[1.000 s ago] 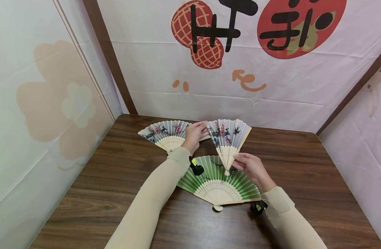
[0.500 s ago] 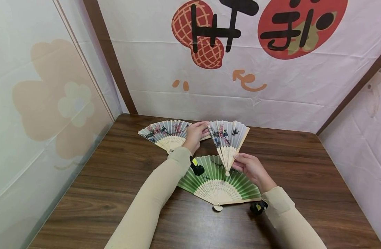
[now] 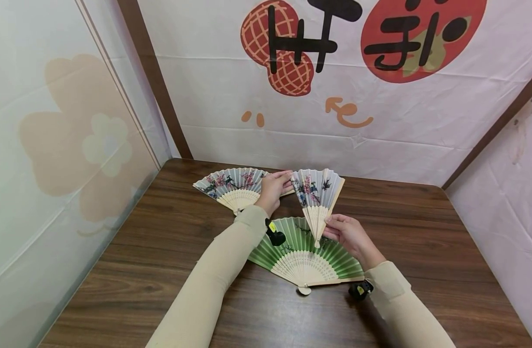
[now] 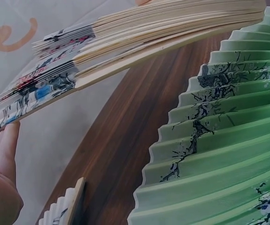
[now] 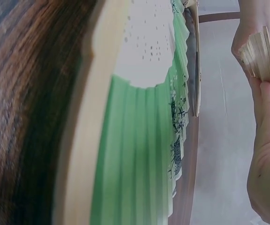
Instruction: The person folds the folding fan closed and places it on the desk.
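Note:
A white folding fan (image 3: 316, 192) painted with blossoms and birds is held up above the table, partly spread. My right hand (image 3: 348, 234) pinches its bamboo ribs (image 5: 261, 56) near the pivot. My left hand (image 3: 272, 188) grips the outer left edge of its paper leaf (image 4: 36, 91). A green fan (image 3: 307, 251) lies spread flat on the table (image 3: 139, 270) under both hands; its pleats (image 4: 219, 145) fill the left wrist view. A second white blossom fan (image 3: 233, 188) lies spread flat at the far left, partly behind my left hand.
White cloth walls with red and black print (image 3: 357, 43) close in the back and sides of the brown wooden table. A small black device sits at each wrist (image 3: 274, 237).
The held white fan has narrowed: its right edge has swung left toward my left hand, folding the leaf tighter. Both flat fans stay where they were.

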{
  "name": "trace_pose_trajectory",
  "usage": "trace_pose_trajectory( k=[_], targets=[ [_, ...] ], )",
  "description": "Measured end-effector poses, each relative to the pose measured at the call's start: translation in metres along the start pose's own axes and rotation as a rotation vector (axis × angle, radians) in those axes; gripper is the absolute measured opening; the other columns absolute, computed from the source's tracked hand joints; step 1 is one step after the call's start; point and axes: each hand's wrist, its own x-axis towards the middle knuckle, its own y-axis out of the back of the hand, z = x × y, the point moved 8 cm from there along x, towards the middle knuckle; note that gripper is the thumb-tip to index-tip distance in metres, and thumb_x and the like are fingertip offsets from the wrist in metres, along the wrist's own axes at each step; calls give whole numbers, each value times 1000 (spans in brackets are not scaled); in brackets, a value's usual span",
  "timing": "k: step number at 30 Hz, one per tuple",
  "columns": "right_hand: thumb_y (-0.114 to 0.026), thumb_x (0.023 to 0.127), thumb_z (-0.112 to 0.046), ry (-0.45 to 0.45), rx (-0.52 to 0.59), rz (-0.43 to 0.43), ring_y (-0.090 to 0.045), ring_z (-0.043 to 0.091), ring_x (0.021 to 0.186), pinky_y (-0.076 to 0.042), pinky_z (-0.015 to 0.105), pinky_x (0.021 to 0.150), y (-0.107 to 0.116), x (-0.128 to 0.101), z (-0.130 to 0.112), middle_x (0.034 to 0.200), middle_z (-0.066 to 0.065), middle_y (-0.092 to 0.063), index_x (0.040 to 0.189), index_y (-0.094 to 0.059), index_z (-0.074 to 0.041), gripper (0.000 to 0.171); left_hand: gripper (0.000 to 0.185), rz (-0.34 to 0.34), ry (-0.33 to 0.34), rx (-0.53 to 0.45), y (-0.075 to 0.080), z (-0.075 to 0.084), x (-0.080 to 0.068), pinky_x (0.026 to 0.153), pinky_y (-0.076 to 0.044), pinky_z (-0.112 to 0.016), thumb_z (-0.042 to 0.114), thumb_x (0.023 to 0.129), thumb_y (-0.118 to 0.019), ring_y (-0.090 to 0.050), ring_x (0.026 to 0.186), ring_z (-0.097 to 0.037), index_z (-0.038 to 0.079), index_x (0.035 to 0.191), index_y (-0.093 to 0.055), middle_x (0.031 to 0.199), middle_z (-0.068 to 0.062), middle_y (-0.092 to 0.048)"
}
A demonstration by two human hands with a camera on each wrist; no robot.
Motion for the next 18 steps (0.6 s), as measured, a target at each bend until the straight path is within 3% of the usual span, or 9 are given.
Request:
trace_pose_trajectory(
  k=[10, 18],
  targets=[
    [-49, 103, -4, 8, 3, -7, -71, 5, 78, -61, 17, 77, -7, -4, -3, 81, -5, -69, 89, -61, -11, 19, 29, -17, 11, -5, -1, -2, 0, 99, -58, -42, 10, 98, -64, -66, 81, -10, -3, 124, -67, 130, -19, -65],
    [-50, 102, -2, 4, 16, -13, -71, 6, 77, -61, 18, 76, -9, -3, 0, 81, -5, -69, 87, -61, -11, 21, 26, -27, 9, 8, 0, -2, -1, 93, -60, -37, 10, 98, -63, -67, 80, -9, -1, 121, -69, 128, -19, -67]
  ],
)
